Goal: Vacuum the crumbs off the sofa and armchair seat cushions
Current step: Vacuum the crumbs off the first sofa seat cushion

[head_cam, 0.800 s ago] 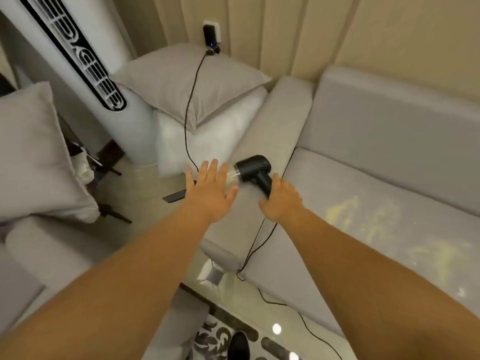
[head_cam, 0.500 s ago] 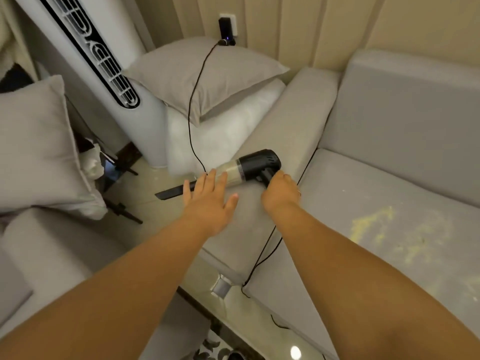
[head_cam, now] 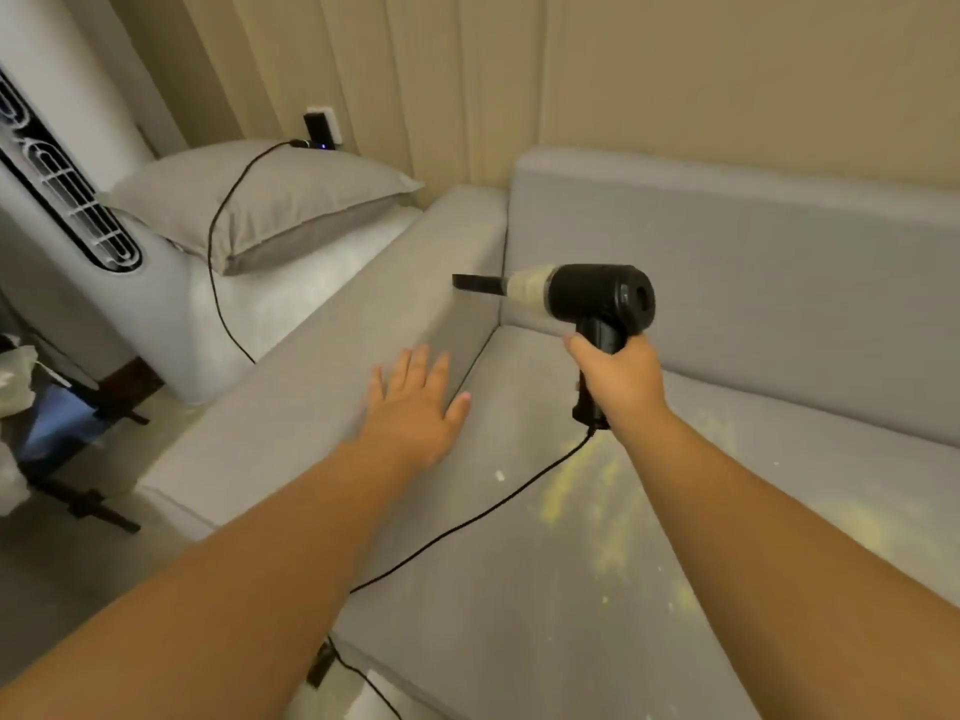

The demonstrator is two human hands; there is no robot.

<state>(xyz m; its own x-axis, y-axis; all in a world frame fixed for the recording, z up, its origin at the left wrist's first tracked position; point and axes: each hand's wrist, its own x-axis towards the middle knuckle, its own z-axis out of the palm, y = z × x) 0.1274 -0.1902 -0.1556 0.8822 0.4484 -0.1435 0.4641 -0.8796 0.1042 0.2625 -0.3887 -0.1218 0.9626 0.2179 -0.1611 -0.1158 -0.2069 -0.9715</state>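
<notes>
Head view, the only one: the right hand (head_cam: 618, 379) is wrapped round the grip of the handheld vacuum (head_cam: 576, 296), held up in the air above the sofa seat cushion (head_cam: 493, 579), nozzle aimed toward the armrest (head_cam: 363, 356). The left hand (head_cam: 415, 402) is flat, fingers spread, holding nothing, over the armrest's inner edge. The yellowish crumbs (head_cam: 597, 491) sit untouched just below the vacuum, its cord (head_cam: 467, 522) trailing across the cushion. Looks like pre-cleaning still; next I'd guess tip the nozzle down onto that patch.

Yellowish crumbs (head_cam: 597, 491) lie scattered on the grey sofa seat cushion (head_cam: 493, 615), and a black cord (head_cam: 467, 522) trails across it.
</notes>
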